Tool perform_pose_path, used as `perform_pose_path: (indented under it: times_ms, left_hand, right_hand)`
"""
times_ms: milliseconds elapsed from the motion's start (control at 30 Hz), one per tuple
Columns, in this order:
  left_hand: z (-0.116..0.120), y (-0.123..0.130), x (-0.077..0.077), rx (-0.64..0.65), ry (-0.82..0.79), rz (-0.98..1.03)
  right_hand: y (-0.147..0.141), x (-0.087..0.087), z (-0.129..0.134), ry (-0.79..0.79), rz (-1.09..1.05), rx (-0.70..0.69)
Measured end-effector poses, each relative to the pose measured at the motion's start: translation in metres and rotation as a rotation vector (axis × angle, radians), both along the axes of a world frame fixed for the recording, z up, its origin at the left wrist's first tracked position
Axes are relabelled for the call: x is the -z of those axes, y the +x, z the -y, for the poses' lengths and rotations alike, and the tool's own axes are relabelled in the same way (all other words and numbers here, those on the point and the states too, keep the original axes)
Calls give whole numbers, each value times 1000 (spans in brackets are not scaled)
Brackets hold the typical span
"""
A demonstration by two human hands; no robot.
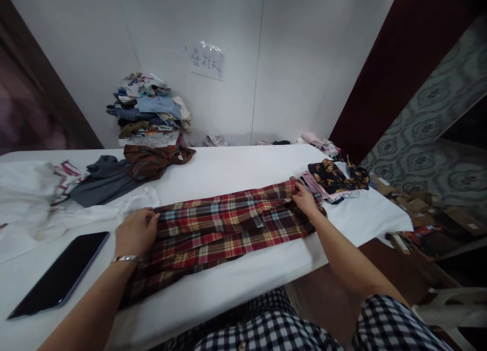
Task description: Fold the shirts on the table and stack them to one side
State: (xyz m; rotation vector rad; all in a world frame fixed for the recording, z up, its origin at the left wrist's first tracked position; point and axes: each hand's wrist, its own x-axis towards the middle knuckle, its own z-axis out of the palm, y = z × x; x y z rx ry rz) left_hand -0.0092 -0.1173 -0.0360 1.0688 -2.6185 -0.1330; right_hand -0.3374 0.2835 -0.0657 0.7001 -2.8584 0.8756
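Observation:
A red, brown and yellow plaid garment [224,214] lies lengthwise across the white table, partly folded over itself in a long strip. My left hand [137,233], with a bracelet at the wrist, pinches its left end. At the far right corner my right hand [304,198] grips the upper edge between thumb and fingers. Below the folded strip, another layer of the same cloth spreads toward the table's front edge.
A black phone [61,272] lies at the left front. Brown [155,161], grey [104,181] and white [26,199] clothes lie behind it. Folded clothes [335,177] sit at the right edge; a tall clothes pile [152,110] stands against the wall. Boxes [429,214] are beyond the table.

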Motion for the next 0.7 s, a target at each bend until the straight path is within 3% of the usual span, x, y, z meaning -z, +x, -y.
perform_pose_path:
  times_ms: [167, 333, 467, 600, 700]
  left_hand:
    - [7, 0, 15, 33, 138, 166]
    - [19, 4, 24, -4, 78, 18]
    - [26, 0, 18, -51, 42, 36]
    - [26, -16, 4, -173, 168, 223]
    - [28, -21, -6, -162, 162, 323]
  right_hand:
    - [17, 8, -4, 144, 57, 30]
    - [1, -8, -1, -25, -102, -30]
    - [-24, -25, 14, 13, -38, -173]
    - [-45, -32, 29, 140, 144, -276]
    - [-55, -35, 29, 212, 239, -316]
